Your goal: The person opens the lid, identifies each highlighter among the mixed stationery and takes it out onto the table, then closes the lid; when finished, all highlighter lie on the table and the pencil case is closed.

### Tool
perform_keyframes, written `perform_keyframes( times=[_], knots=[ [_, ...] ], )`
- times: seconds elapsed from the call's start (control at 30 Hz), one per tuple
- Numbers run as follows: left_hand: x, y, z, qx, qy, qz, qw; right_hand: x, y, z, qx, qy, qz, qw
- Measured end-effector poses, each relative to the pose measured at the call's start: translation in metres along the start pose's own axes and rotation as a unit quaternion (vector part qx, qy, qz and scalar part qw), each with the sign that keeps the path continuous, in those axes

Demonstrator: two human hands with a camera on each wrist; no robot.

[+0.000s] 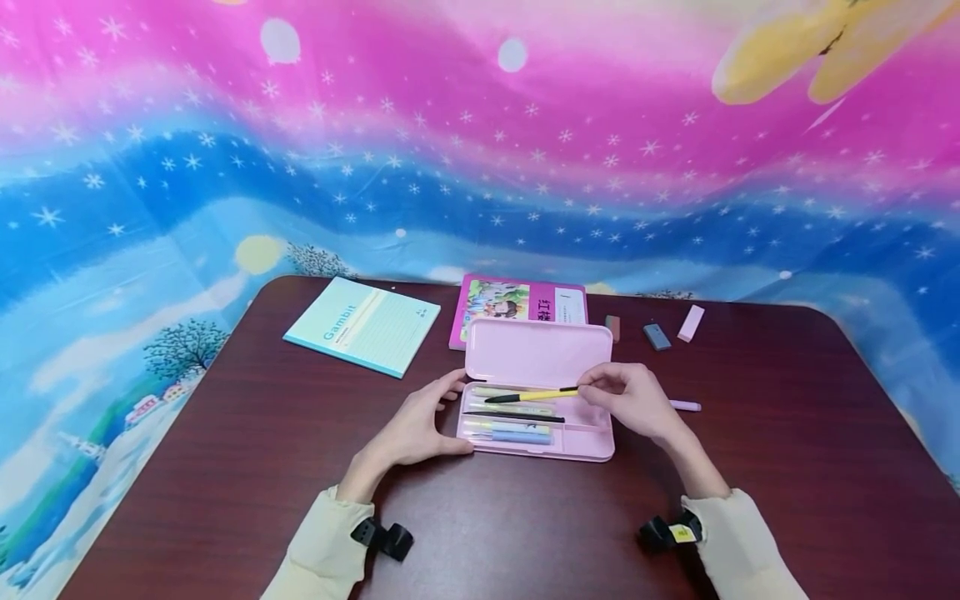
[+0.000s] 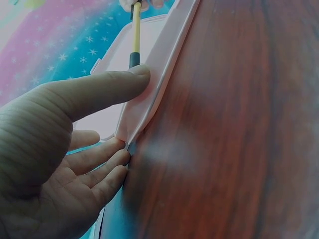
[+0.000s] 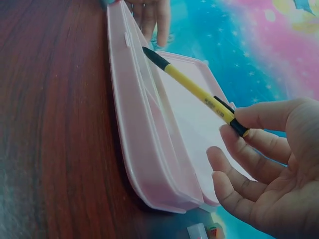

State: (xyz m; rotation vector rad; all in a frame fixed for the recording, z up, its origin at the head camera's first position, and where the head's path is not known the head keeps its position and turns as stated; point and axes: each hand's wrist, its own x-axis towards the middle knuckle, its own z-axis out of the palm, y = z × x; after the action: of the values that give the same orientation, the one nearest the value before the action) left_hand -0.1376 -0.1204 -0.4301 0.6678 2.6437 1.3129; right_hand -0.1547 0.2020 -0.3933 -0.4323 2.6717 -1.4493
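A pink pencil case (image 1: pixel 588 443) lies on the table with its lid (image 1: pixel 538 350) raised. Several pens rest in its tray, among them a black one (image 1: pixel 517 417) and a blue one (image 1: pixel 517 437). My left hand (image 1: pixel 416 422) holds the left end of the case, thumb at the front corner and fingers at the back one. Above the tray, my right hand (image 1: pixel 630 400) pinches a yellow pen with black ends (image 3: pixel 192 89) between thumb and fingertips. The pen's black tip points left, towards my left hand.
Behind the case lies a pink book (image 1: pixel 487 300); a pale green notebook (image 1: pixel 367 325) is at the left. Back right are a grey eraser (image 1: pixel 657 337), a pink block (image 1: pixel 691 323) and a small brown-green block (image 1: pixel 614 327). A lilac pen-like stick (image 1: pixel 686 406) lies beyond my right wrist.
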Motion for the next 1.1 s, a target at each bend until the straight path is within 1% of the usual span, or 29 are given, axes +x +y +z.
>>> perform_keyframes(
  times=[0.13, 0.33, 0.47, 0.6, 0.7, 0.83, 0.97, 1.1],
  knots=[
    [0.000, 0.000, 0.000, 0.000, 0.000, 0.001, 1.0000, -0.001, 0.001, -0.004, 0.041, 0.008, 0.008, 0.9991],
    [0.000, -0.001, 0.001, 0.001, -0.002, 0.000, 1.0000, -0.002, -0.001, -0.013, 0.096, 0.014, 0.014, 0.9952],
    [0.000, -0.001, 0.001, -0.002, -0.001, -0.002, 1.0000, -0.004, -0.003, -0.019, 0.123, 0.008, 0.014, 0.9923],
    [-0.001, -0.001, 0.000, -0.002, -0.001, -0.005, 1.0000, -0.007, 0.000, -0.025, 0.157, -0.001, 0.012, 0.9876],
    [-0.001, -0.002, -0.001, -0.001, 0.001, -0.004, 1.0000, -0.009, 0.003, -0.030, 0.164, -0.001, 0.008, 0.9864],
    [-0.002, -0.004, -0.001, 0.001, 0.001, 0.000, 1.0000, -0.014, 0.006, -0.040, 0.157, 0.009, -0.004, 0.9876],
    [-0.001, -0.004, -0.001, 0.003, -0.002, 0.005, 1.0000, -0.022, 0.012, -0.052, 0.152, 0.035, -0.009, 0.9878],
    [0.000, -0.003, 0.000, 0.004, -0.006, 0.007, 0.9999, -0.035, 0.021, -0.063, 0.164, 0.055, -0.001, 0.9849]
  ],
)
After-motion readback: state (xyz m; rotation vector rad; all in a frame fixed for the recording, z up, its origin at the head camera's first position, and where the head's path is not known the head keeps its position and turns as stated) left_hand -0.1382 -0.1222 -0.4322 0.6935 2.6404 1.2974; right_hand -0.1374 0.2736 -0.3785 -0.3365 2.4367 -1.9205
